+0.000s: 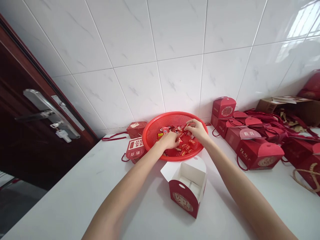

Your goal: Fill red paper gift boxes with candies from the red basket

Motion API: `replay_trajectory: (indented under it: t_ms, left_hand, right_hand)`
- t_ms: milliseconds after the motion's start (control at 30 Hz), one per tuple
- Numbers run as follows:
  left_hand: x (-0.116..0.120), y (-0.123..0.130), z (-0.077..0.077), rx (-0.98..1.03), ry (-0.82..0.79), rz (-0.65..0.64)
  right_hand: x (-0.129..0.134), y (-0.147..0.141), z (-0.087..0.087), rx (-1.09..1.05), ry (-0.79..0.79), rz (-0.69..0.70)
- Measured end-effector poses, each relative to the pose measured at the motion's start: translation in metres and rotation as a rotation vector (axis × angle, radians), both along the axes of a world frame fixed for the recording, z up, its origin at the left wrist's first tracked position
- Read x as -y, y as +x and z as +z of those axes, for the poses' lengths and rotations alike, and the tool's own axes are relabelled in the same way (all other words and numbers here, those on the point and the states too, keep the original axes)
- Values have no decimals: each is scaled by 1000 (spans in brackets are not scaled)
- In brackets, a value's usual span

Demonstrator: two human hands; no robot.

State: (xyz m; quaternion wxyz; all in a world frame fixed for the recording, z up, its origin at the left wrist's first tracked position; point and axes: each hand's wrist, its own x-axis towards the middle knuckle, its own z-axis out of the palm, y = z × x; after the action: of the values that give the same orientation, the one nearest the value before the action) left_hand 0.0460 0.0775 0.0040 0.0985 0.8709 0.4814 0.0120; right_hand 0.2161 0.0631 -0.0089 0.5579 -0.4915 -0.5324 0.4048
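A red plastic basket [147, 138] with wrapped candies [185, 146] in it stands against the tiled wall. My left hand [170, 140] reaches into its middle, fingers bent down among the candies; what the fingertips hold, if anything, is hidden. My right hand [196, 129] is at the basket's right side, its thumb and fingers pinched together over the candies, and whatever is between them is too small to name. In front of the basket, between my forearms, an open red box with a white inside [183, 196] sits on the white table; its inside shows no candies.
Closed red boxes [260, 153] and a stacked small box [224, 107] line the right side. Further right is a cardboard box [295, 110]. Two red boxes, one of them lettered [135, 148], sit left of the basket. A dark door [27, 133] is at the left.
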Motion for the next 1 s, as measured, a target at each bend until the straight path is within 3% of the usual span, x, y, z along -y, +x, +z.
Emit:
replay_trajectory:
  t_ms: [300, 500, 867, 1000]
  left_hand:
    - [3, 4, -2, 3, 26, -192]
    - [1, 19, -11, -48, 8, -428]
    - [-55, 15, -8, -216, 68, -49]
    - [-74, 21, -9, -211, 23, 20]
  right_hand:
    - [-3, 0, -4, -83, 33, -146]
    - [-6, 4, -7, -157, 27, -274]
    - [-16, 0, -6, -334, 7, -242]
    - [-15, 1, -6, -372, 0, -230]
